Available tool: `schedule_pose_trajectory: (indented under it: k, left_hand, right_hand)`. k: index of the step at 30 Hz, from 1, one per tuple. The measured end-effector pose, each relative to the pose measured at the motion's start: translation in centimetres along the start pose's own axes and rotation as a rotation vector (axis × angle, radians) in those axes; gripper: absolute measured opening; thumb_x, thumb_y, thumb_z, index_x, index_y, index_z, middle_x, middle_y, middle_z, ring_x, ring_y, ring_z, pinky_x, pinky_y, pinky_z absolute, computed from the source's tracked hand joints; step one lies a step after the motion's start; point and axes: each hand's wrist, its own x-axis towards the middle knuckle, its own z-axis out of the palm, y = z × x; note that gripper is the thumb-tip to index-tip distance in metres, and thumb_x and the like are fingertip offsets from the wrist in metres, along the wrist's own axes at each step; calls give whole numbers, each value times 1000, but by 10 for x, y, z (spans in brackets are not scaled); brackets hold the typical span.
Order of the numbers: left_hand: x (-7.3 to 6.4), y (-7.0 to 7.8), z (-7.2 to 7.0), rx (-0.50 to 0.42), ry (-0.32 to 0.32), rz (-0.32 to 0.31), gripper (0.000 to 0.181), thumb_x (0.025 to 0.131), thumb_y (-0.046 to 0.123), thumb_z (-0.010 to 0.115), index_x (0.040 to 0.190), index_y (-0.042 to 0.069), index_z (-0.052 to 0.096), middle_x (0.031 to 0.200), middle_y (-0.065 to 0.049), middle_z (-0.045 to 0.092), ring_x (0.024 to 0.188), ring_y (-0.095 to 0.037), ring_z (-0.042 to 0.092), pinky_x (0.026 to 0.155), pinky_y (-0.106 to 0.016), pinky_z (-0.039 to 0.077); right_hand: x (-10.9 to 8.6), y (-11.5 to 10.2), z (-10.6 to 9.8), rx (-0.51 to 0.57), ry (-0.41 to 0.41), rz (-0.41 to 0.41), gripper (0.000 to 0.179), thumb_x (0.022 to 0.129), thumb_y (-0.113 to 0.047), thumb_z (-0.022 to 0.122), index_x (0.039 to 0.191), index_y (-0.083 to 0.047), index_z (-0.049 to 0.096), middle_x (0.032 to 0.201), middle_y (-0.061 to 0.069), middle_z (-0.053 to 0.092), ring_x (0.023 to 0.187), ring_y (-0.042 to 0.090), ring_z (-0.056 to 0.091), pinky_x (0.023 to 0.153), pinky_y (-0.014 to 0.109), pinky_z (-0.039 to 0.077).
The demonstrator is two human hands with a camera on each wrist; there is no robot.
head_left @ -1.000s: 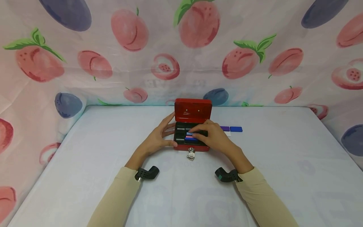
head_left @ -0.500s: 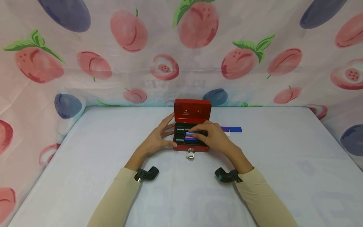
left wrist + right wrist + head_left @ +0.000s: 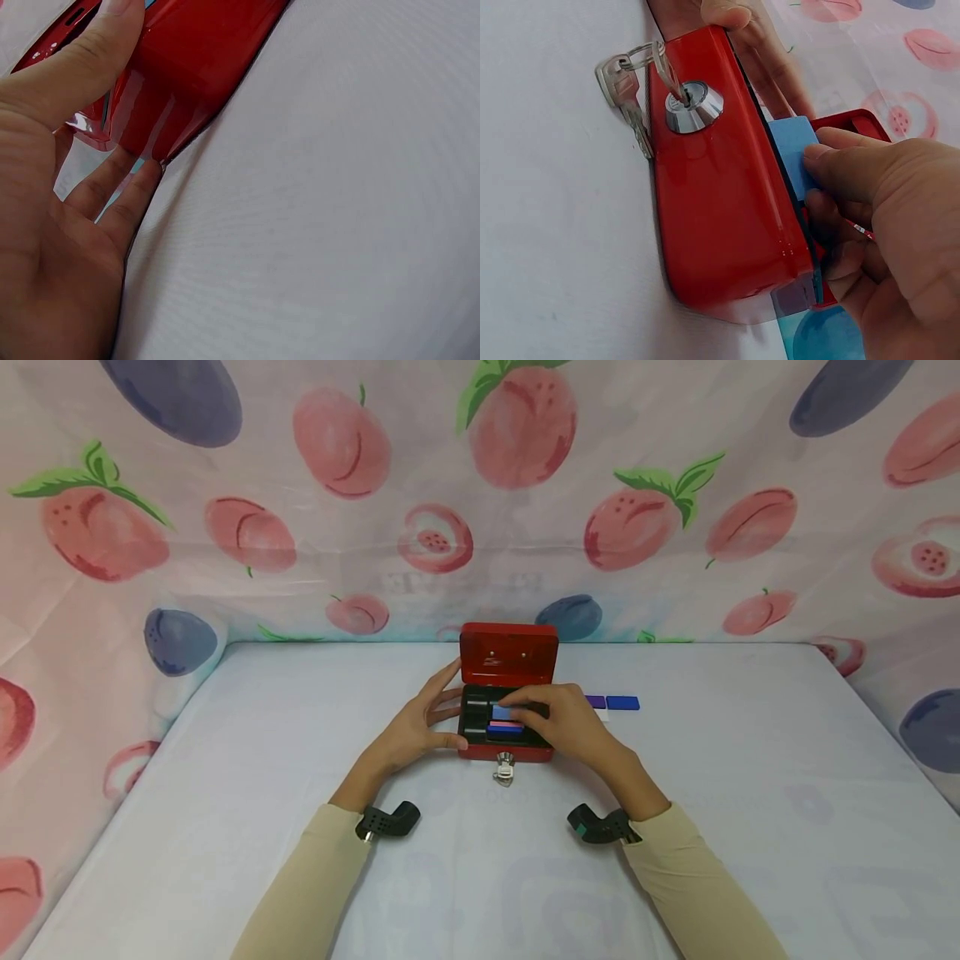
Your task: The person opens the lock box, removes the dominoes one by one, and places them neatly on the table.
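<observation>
Head view: right hand (image 3: 567, 720) pinches a light-blue block (image 3: 502, 712), left hand (image 3: 408, 732) rests spread-fingered against the red box (image 3: 529, 755).

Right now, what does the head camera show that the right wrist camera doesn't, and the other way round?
Only the head view: both sleeves and the pink piece and dark-blue piece inside the box.

Only the right wrist view: the curled lower fingers of the right hand, and a clear outline of the hanging key; from the head it is just small silver metal.

Both: the red box, its lock, the light-blue block pinched by the right hand, and the left hand touching the box.
</observation>
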Motion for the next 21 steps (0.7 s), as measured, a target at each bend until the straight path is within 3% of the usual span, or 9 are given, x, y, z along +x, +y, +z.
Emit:
schedule_pose_trajectory:
  k: [9, 13, 21]
  left_hand:
    - [1, 0, 1, -18, -4, 13, 104, 77, -3, 77, 155, 22, 14, 158, -3, 12, 135, -36, 33, 105, -50, 36]
    - [1, -1, 1, -24, -3, 7, 104, 76, -3, 77, 155, 21, 14, 158, -4, 13, 136, -35, 32, 106, -50, 36]
    - [5, -26, -4, -3, 11, 20, 108, 74, -4, 79, 153, 34, 15, 157, 1, 13, 135, -31, 34, 104, -45, 39]
  right_hand:
    - [-3, -2, -9, 24, 35, 2, 24, 89, -10, 69, 112, -14, 72, 107, 2, 70, 95, 17, 63, 83, 36, 54]
    - [-5, -5, -14, 21, 56, 5, 24, 89, -10, 69, 112, -15, 72, 105, 0, 69, 82, 15, 58, 69, 31, 53]
    - [-14, -7, -31, -26, 87, -48, 24, 88, -7, 69, 111, -14, 72, 95, -3, 68, 71, 12, 50, 57, 26, 45]
